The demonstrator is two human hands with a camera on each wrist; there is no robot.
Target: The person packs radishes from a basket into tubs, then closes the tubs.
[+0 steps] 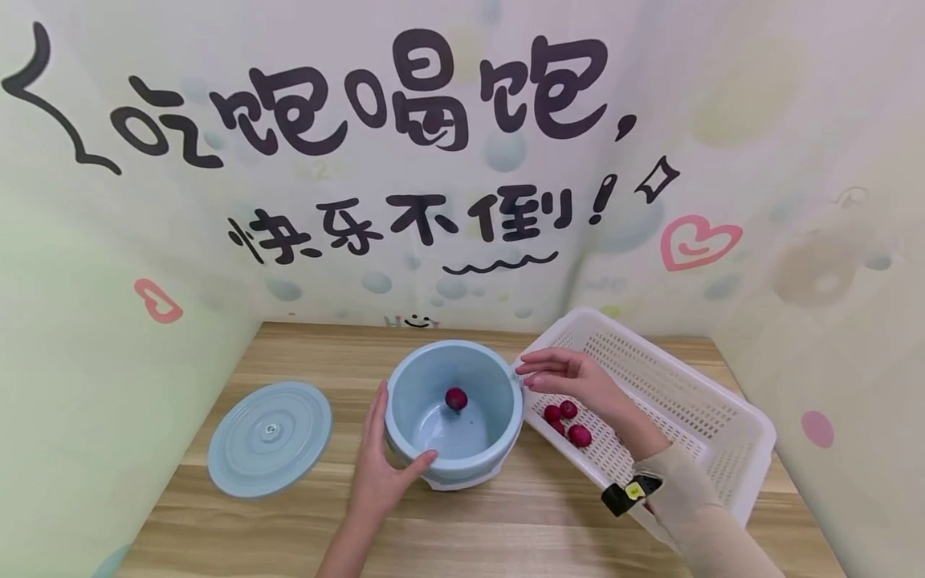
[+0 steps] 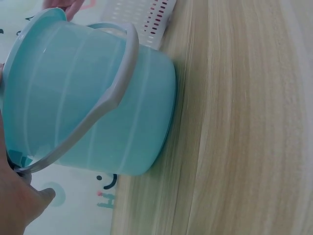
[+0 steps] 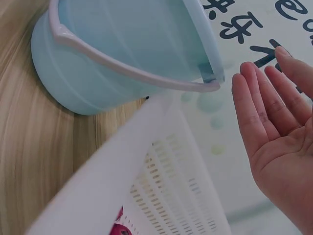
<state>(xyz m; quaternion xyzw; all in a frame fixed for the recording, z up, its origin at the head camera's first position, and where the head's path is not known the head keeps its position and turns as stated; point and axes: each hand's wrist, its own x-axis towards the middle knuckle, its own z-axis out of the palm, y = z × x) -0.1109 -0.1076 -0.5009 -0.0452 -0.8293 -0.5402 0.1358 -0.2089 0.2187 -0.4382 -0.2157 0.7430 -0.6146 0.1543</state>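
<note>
our right sleeve (image 1: 697, 510) could catch and drag the white basket (image 1: 694, 379) if lowered, with our empty right hand (image 1: 581, 381) straight-fingered, our left hand (image 1: 379, 482) gripping the bucket (image 1: 470, 463).

This looks like a small booth, its printed walls (image 1: 462, 172) enclosing a wood-grain table (image 1: 520, 514).

Lid (image 1: 249, 449) left of bucket (image 1: 500, 393), basket (image 1: 650, 371) right, produce (image 1: 456, 399) in both
</note>
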